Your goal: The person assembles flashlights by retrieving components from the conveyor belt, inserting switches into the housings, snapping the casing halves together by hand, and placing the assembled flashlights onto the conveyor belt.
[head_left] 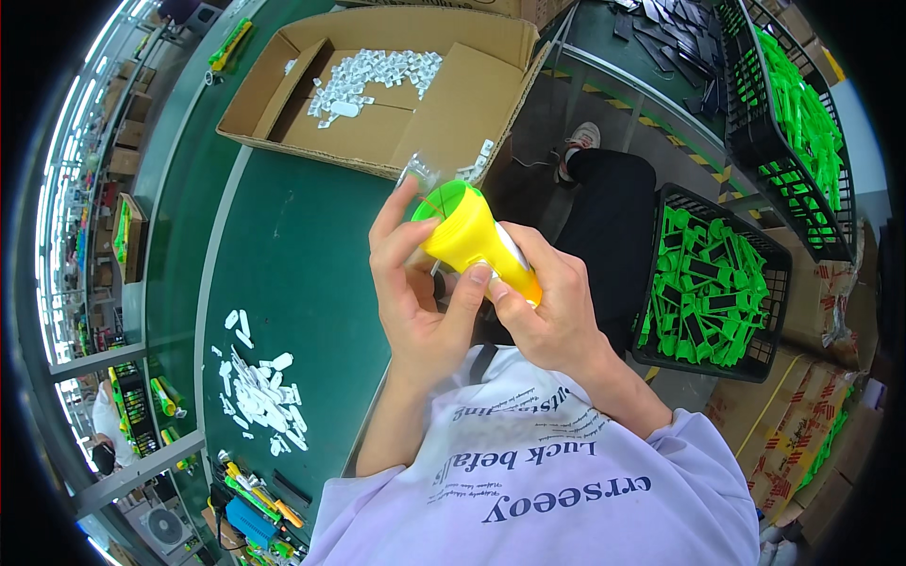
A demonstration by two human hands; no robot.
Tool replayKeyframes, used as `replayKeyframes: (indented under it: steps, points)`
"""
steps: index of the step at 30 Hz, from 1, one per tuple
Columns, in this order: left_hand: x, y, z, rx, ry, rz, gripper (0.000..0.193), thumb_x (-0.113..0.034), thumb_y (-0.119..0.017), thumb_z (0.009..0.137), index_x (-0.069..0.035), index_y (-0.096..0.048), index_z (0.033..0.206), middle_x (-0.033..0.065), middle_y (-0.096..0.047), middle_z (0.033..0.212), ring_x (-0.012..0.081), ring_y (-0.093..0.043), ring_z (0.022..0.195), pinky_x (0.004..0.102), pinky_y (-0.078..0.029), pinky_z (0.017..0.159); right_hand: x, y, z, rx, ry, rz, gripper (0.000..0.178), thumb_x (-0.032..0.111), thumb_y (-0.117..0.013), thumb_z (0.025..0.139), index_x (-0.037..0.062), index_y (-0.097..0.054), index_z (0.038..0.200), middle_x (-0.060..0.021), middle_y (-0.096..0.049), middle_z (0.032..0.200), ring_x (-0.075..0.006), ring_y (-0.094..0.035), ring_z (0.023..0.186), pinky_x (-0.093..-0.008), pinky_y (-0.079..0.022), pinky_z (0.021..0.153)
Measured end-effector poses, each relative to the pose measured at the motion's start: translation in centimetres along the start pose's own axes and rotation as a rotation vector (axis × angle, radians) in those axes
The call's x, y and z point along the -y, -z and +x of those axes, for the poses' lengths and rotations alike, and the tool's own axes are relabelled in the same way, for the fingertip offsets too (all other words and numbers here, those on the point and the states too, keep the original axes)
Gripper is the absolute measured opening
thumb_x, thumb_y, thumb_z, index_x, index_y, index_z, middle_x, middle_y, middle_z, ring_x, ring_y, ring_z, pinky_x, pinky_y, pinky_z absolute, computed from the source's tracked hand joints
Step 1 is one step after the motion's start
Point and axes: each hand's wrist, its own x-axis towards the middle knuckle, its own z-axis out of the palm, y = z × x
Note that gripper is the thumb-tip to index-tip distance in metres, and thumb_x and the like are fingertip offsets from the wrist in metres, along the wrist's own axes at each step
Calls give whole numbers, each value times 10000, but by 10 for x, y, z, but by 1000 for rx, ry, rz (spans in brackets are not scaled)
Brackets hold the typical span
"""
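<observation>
- Green worktop (302, 217) runs up the left of the view, its near edge passing out of sight behind the left forearm (392, 424)
- Yellow housing (472, 231) is held up between both hands, its green-lined mouth tipped up and left, its narrow end partly covered by fingers
- Left hand (411, 292) grips the mouth end, some fingers hidden behind it
- Right hand (557, 292) is closed around the narrow end, the two thumbs almost meeting
- Thin reddish wire (434, 208) shows at the mouth; its inner end is hard to make out
- Clear piece (420, 172) appears by the left index fingertip; whether they touch cannot be told
- Cardboard box (387, 146) stands just beyond the hands, a flap hiding part of its inside
- White parts (264, 396) lie well apart from the left hand, worktop stretching between
</observation>
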Motion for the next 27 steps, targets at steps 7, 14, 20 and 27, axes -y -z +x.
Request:
replayKeyframes:
  steps: [7,14,20,27]
  points:
    - [1,0,-1,4,0,29,553,-6,-679,860,-141,-387,1310,238,-337,1476,314,-525,1249,373,-517,924,-1,0,0,31,-58,-1,359,161,-658,792,0,-588,1105,-189,-660,852,-348,-670,742,-370,-531,675]
    - [4,0,-5,-70,-30,67,533,-9,-672,869,-118,-378,1300,225,-367,1445,291,-531,1223,369,-508,918,4,-4,2,15,-47,-22,339,189,-660,800,8,-598,1081,-175,-659,820,-342,-666,711,-376,-529,654]
    - [-3,-6,-5,-65,49,0,528,30,-669,839,-44,-373,1270,217,-302,1439,288,-529,1210,365,-528,924,0,-1,4,10,-68,-26,338,191,-662,800,5,-604,1077,-176,-666,824,-342,-667,700,-382,-529,648]
    - [-2,-10,-8,-97,60,-9,546,18,-692,826,-54,-378,1267,204,-301,1435,274,-555,1166,331,-535,882,-2,0,4,-12,5,-27,369,189,-658,798,-4,-607,1108,-189,-672,861,-344,-676,735,-377,-534,665]
